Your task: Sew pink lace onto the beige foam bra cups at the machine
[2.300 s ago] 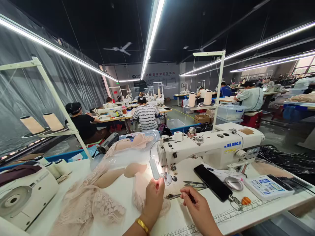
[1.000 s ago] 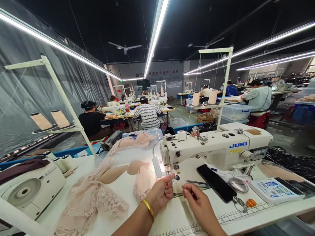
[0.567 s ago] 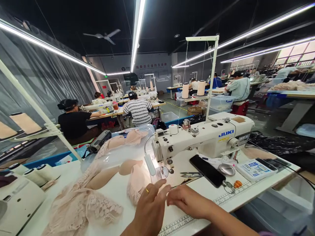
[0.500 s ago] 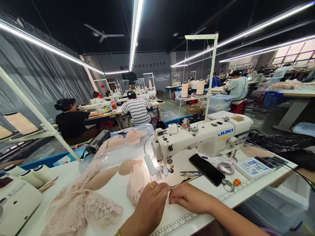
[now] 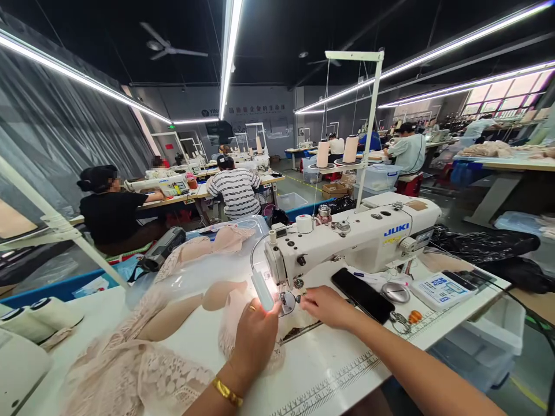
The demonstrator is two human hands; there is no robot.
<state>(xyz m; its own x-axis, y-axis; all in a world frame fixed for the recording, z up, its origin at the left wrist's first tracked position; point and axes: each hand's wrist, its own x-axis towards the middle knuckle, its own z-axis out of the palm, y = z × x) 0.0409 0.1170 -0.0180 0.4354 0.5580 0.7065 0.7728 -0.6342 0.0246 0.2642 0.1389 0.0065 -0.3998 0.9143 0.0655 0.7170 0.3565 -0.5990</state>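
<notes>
My left hand (image 5: 256,332), with a ring and a gold bracelet, is closed on the edge of a pale pink lace-trimmed bra (image 5: 234,309). Its fingertips are by the needle area of the white sewing machine (image 5: 347,237), beneath a small lamp (image 5: 262,290). My right hand (image 5: 326,306) is just right of the needle plate, fingers curled beside a small round dark part (image 5: 298,299). What those fingers hold, if anything, is hidden. More beige cups and lace (image 5: 169,315) trail across the table to the left.
A black phone (image 5: 362,294), a round silver case (image 5: 395,293), keys (image 5: 399,323) and a white-blue box (image 5: 442,292) lie right of my right hand. Ruler markings (image 5: 329,381) run along the table's front edge. A thread stand (image 5: 373,127) rises behind. Co-workers sit at machines further off.
Both hands have moved forward from the table front and apart, left to the lamp and needle, right beside the needle plate. The thread snips seen before are now hidden. The view has shifted slightly.
</notes>
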